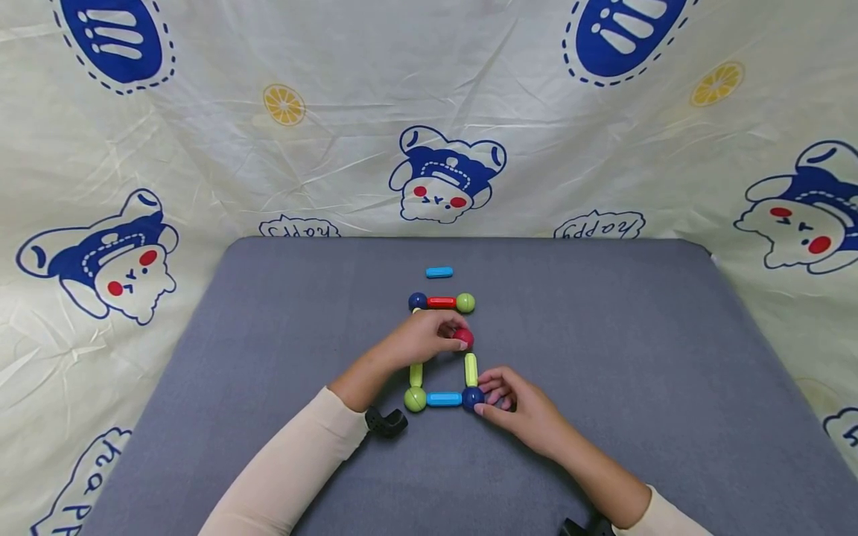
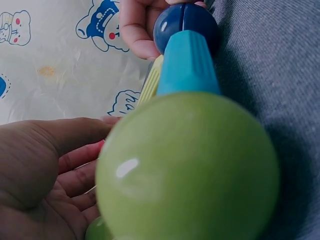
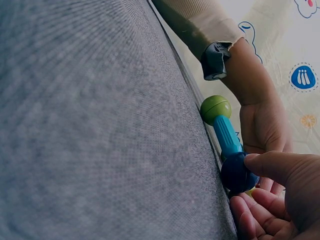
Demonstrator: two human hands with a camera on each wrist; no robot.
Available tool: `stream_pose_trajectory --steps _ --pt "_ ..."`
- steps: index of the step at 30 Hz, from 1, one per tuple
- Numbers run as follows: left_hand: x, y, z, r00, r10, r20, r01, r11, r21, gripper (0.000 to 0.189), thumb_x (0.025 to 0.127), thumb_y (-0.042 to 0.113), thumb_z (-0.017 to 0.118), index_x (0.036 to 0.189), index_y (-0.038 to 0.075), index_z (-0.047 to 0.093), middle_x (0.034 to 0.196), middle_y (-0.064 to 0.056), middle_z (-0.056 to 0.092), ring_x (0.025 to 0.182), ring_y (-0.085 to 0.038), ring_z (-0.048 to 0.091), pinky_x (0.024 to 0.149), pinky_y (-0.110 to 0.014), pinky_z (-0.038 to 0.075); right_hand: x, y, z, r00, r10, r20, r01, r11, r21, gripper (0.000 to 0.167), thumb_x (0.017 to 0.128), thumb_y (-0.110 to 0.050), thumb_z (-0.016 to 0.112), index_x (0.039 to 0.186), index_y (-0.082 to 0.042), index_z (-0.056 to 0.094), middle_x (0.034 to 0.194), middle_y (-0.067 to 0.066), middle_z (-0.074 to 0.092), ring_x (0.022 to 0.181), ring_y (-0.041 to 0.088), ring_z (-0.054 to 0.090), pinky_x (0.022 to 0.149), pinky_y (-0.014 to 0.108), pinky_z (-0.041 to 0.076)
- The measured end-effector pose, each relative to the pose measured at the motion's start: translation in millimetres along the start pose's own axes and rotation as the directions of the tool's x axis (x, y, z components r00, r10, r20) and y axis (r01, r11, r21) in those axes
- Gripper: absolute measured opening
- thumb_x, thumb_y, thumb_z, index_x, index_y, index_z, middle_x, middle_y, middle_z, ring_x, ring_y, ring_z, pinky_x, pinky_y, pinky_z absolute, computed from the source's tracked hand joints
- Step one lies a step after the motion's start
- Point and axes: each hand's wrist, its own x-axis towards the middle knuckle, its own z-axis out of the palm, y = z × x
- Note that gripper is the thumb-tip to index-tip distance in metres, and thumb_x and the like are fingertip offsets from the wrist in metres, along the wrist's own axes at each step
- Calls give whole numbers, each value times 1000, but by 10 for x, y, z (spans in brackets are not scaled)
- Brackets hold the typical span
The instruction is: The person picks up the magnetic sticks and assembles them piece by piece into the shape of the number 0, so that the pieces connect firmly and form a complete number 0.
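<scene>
My left hand [image 1: 429,335] pinches a red ball [image 1: 464,339] between thumb and fingers, just above the upper end of a yellow rod [image 1: 471,370]. That rod stands out from a dark blue ball [image 1: 472,399], which my right hand [image 1: 526,408] grips, the thumb lying on it in the right wrist view. A light blue rod [image 1: 445,400] joins the dark blue ball to a green ball [image 1: 415,400], large in the left wrist view. From the green ball another yellow rod [image 1: 416,374] runs up beneath my left hand, which hides part of it.
Beyond my left hand, a red rod [image 1: 441,302] links a second dark blue ball [image 1: 418,301] and a second green ball [image 1: 465,302]. A loose light blue rod [image 1: 439,272] lies farther back on the grey table [image 1: 603,320]. A patterned sheet [image 1: 348,164] hangs behind.
</scene>
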Motion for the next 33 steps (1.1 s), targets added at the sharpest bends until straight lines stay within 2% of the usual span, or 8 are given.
stream_pose_trajectory --steps 2,5,9,13,19,27,33 --pt "5 3 5 1000 10 15 -10 1000 17 27 95 23 72 121 15 70 110 0 73 100 -13 64 82 -27 54 -1 2 4 1000 -2 -1 2 1000 -3 38 90 -24 78 121 -12 61 105 2 69 88 6 60 76 20 49" --pt "9 11 6 998 48 30 -49 997 65 30 97 21 70 125 12 70 116 -2 72 103 -14 63 88 -30 54 4 7 10 1000 2 -5 -2 1000 -10 38 89 -24 78 121 -13 61 105 0 69 88 7 60 76 21 50" --pt "15 5 5 993 109 51 -115 983 142 33 98 20 68 129 9 69 124 -5 69 110 -16 60 98 -34 51 10 8 14 1000 7 -5 -7 1000 -15 37 89 -24 78 121 -14 61 104 -1 68 88 7 60 76 21 50" --pt "23 -3 8 988 141 63 -151 971 186 34 99 18 66 131 10 68 126 -5 69 115 -17 60 101 -35 50 11 8 14 1000 6 -7 -6 1000 -12 37 89 -23 79 121 -15 61 104 -1 68 88 7 60 75 21 50" --pt "11 23 18 989 139 50 -146 973 177 34 98 15 66 132 10 67 130 -6 69 115 -16 63 101 -35 52 16 9 12 1000 -4 -8 4 1000 -15 36 89 -23 79 120 -14 62 103 0 69 88 7 60 75 21 50" --pt "-1 33 32 991 129 26 -131 976 174 31 97 15 68 127 12 70 126 -4 71 109 -15 63 97 -33 52 16 -7 10 1000 6 -2 -6 1000 -23 36 89 -22 79 120 -15 62 103 -1 68 88 7 60 76 21 50" --pt "-12 35 30 993 118 8 -118 980 159 33 97 15 69 129 10 69 125 -4 72 114 -16 66 100 -33 54 11 -6 9 1000 -1 -14 0 1000 -31 36 89 -22 79 120 -13 62 103 0 68 87 7 60 75 21 50"
